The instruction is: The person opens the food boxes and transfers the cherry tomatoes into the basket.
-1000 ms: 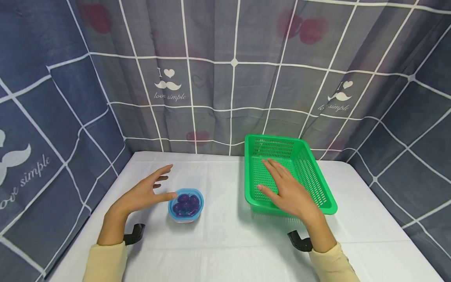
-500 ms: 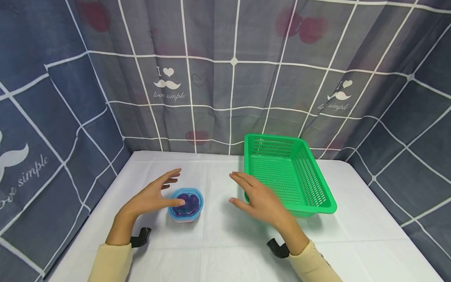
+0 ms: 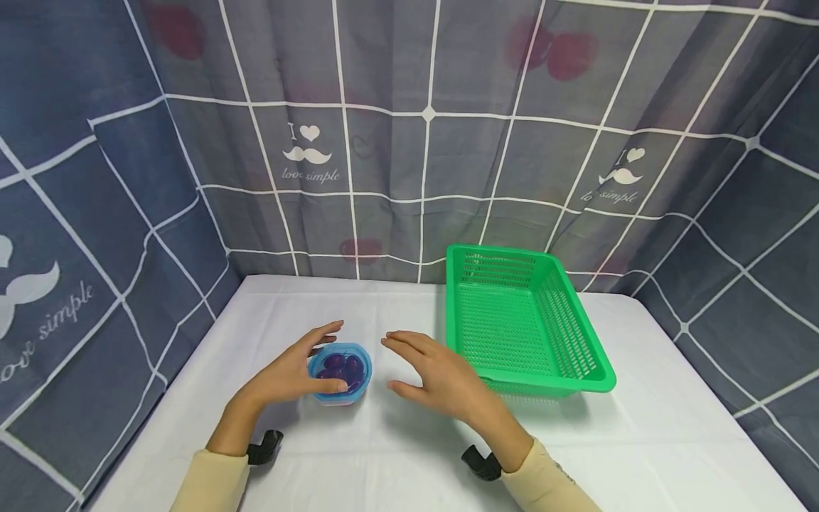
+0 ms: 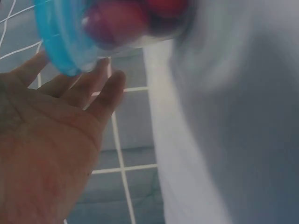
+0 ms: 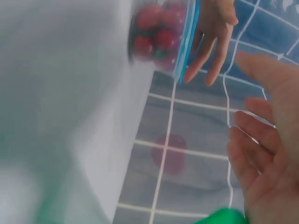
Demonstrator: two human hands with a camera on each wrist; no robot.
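A small clear container (image 3: 340, 374) with a see-through blue lid (image 5: 188, 42) stands on the white table, left of centre. Inside it, small round red fruits like cherry tomatoes (image 5: 166, 41) show through the wall; under the lid they look purple in the head view. My left hand (image 3: 296, 371) is at the container's left side with relaxed fingers; its thumb overlaps the lid in the head view. To the right of the container, my right hand (image 3: 435, 373) hovers with fingers spread loosely and nothing in them, its palm toward the container.
A green perforated plastic basket (image 3: 531, 382) sits on the right of the white-covered table (image 3: 358, 469), behind my right forearm. Grid-patterned curtains (image 3: 384, 156) close in the back and both sides.
My right hand has moved left from over the basket to beside the container. My left hand has come right and slightly nearer, up to the container. Basket and container stay put.
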